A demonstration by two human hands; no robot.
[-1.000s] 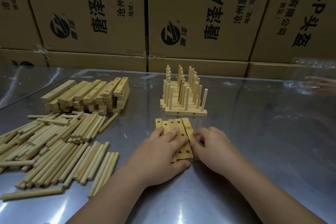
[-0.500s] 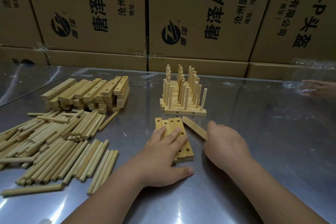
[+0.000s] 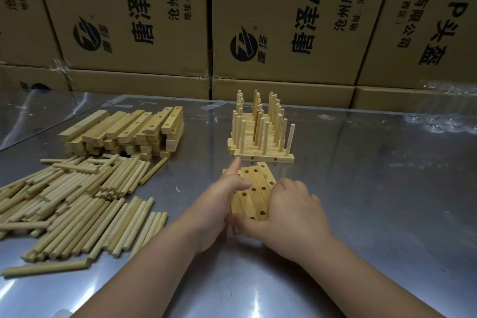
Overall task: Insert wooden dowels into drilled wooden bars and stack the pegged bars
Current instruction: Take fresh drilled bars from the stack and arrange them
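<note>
Moved: right hand (image 3: 294, 214) back at the bars (image 3: 254, 195). It and the left hand (image 3: 219, 204) grip the set from either side, left forefinger extended. Bars sit just in front of the pegged stack (image 3: 260, 137) on the desk (image 3: 374, 188).

Brown cardboard boxes (image 3: 284, 15) printed with black logos and characters stand stacked behind the shiny metal table (image 3: 374, 214).
</note>
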